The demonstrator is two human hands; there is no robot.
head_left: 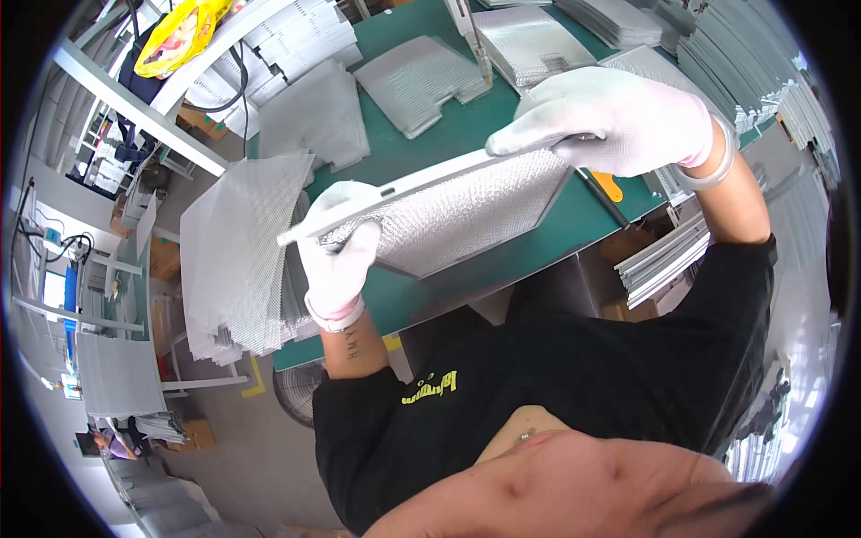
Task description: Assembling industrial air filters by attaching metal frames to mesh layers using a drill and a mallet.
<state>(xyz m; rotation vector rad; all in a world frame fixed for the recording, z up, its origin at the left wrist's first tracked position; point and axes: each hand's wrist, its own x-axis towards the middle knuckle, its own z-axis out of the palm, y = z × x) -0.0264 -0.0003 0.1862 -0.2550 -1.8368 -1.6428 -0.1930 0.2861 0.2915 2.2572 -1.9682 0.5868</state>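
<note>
Head view takes in a green desk running from the near left to the far right, with a person in a black shirt standing at its near edge. Above it, both gloved hands hold up a framed metal mesh filter panel, tilted so its pale frame edge slants from lower left to upper right. A big stack of loose mesh sheets hangs over the desk's left end, just beside the panel. Farther off lie more mesh pieces: one pile at the far left, a notched piece in the middle, another behind it. Grey metal frame strips are heaped at the far right, and more strips sit below the desk edge on the right. The right hand, in a white glove, has its grip closed over the panel's far right end. The left hand, also gloved, has its grip wrapped around the near left end of the frame. A small orange tool lies on the desk under the right hand.
</note>
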